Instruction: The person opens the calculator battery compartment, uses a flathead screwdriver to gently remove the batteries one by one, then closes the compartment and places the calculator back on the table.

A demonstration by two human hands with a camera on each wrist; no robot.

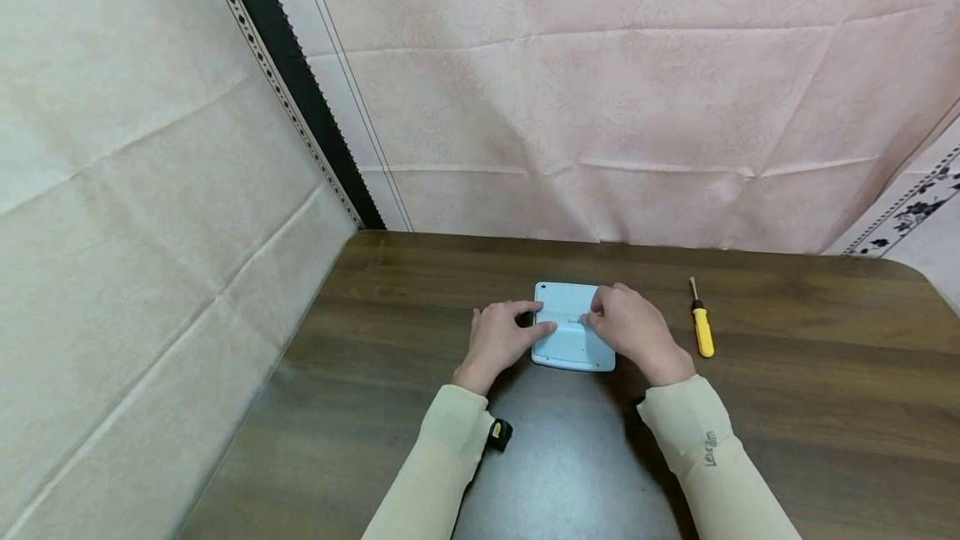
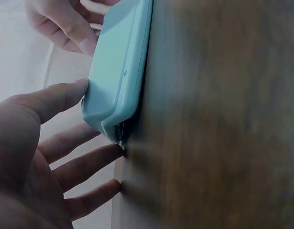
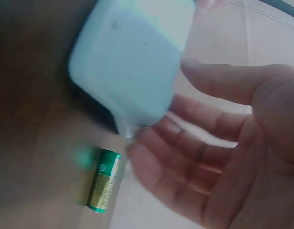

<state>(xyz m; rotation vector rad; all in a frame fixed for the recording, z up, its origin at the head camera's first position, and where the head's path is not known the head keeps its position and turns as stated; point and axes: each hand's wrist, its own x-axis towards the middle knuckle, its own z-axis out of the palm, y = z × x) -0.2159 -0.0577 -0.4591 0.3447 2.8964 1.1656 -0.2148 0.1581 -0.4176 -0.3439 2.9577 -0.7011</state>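
Note:
A light blue flat device (image 1: pixel 566 348), shaped like a calculator, lies on the table with its screw-dotted back upward. My left hand (image 1: pixel 498 340) is at its left side, thumb and forefinger touching it, the other fingers spread beside it. My right hand (image 1: pixel 633 323) holds its right side; the fingers bend at the edge and the thumb reaches a small slot mid-back. In the right wrist view, a green battery (image 3: pixel 104 181) lies on the table near my right fingertips. The right hand hides part of the device's right side in the head view.
A screwdriver (image 1: pixel 702 327) with a yellow handle lies to the right of my right hand. The brown wooden table (image 1: pixel 825 373) meets a pale cloth wall (image 1: pixel 637 123) at the back and another cloth (image 1: pixel 150 273) on the left.

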